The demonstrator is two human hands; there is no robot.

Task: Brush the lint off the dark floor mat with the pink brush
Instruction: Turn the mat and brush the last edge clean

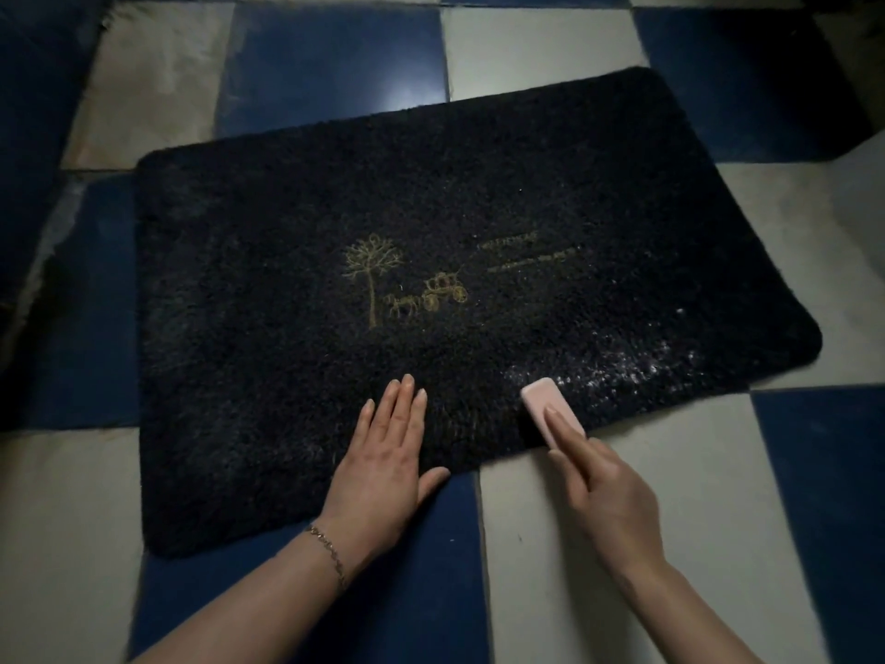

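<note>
- Checkered floor [541, 50], blue and off-white tiles, dim light; glare spot on a blue tile beyond the far mat edge.
- dark floor mat [297, 222] lies flat on the tiles, skewed to the grid, rounded corners, shaggy pile.
- Gold embroidery [407, 285] near mat centre: tree plus horse-drawn carriage, well past the left fingertips. Gold text lines to its right, too blurred to read.
- left hand [383, 467] flat on the mat at the near edge, palm down. Fingers straight, slightly spread, holding nothing; fingertips point toward the embroidery. Thumb splayed right, tip lying at the mat edge next to a blue tile.
- Thin chain bracelet [328, 553] on the left wrist.
- right hand [608, 500] over an off-white tile just off the near mat edge, gripping the pink brush [546, 400]. Index finger laid straight along the brush top; the other fingers curl around its side. Thumb not visible.
- Brush sits on the mat at the near edge, just right of the left fingertips with a gap of bare pile between them. Pink end pokes out past the right index fingertip, pointing into the mat. Bristle side hidden.
- White lint [622, 371] starts right at the brush tip and spreads right toward the near-right corner, thinning farther in toward the text.
- Pile around the left fingers shows only faint pale specks.
</note>
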